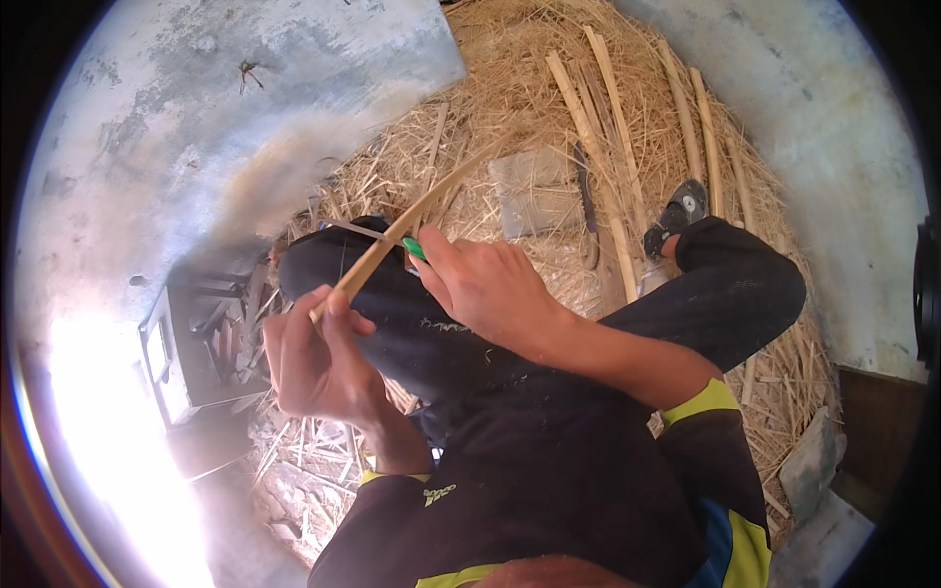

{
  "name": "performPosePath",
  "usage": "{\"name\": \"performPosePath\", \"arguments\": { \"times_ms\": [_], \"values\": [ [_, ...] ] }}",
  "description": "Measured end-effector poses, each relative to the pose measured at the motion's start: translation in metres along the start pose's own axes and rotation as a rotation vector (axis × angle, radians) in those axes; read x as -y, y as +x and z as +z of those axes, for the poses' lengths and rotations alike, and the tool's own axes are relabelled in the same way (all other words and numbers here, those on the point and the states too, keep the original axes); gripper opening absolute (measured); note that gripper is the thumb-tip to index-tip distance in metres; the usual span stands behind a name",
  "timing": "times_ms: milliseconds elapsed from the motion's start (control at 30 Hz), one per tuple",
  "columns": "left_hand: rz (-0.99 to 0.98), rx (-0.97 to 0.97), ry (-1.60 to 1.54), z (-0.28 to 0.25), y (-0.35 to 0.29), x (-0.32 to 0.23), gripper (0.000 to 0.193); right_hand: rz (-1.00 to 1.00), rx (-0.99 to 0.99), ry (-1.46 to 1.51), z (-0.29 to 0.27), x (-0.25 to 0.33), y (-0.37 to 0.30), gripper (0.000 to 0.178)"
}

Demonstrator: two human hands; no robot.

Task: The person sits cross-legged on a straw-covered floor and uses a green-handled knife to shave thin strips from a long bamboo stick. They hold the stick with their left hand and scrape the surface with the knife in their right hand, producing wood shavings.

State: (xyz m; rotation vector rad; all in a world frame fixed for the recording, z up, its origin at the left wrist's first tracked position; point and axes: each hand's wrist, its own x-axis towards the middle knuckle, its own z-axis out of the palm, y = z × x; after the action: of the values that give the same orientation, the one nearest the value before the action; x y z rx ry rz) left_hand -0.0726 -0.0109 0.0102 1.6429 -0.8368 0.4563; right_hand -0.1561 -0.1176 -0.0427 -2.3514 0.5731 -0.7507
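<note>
Straw-coloured shavings [485, 59] cover the ground between pale, mottled walls [833, 147]. Above a black-trousered leg [431, 348], the left hand [319, 367] pinches the lower end of a long, slim tan strip [436, 196] between its fingers. The right hand [495, 294] has its fingers clenched round a green-handled, thin-bladed knife [413, 248], whose blade crosses the strip. Beyond lies a flat grey slab [534, 186].

The slender wooden strip [421, 209] looks bare and smooth; the knife handle [413, 248] seems glossy plastic — its thin blade [361, 231], metal. Trousers [740, 279] are matt cloth. Wood shavings [500, 83] look dry and rough — the wall [333, 69], matt, patchy and worn.
</note>
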Motion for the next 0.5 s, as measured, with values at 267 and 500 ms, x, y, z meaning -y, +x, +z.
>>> {"name": "performPosePath", "arguments": {
  "times_ms": [267, 500],
  "values": [
    [0.080, 0.028, 0.090, -0.009, -0.006, 0.003, 0.007, 0.025, 0.012, -0.116, 0.011, -0.008, -0.012, 0.021],
    [-0.011, -0.109, -0.040, -0.010, -0.006, -0.002, 0.010, 0.039, 0.112, -0.092, 0.015, -0.025, -0.017, 0.023]
  ]
}}
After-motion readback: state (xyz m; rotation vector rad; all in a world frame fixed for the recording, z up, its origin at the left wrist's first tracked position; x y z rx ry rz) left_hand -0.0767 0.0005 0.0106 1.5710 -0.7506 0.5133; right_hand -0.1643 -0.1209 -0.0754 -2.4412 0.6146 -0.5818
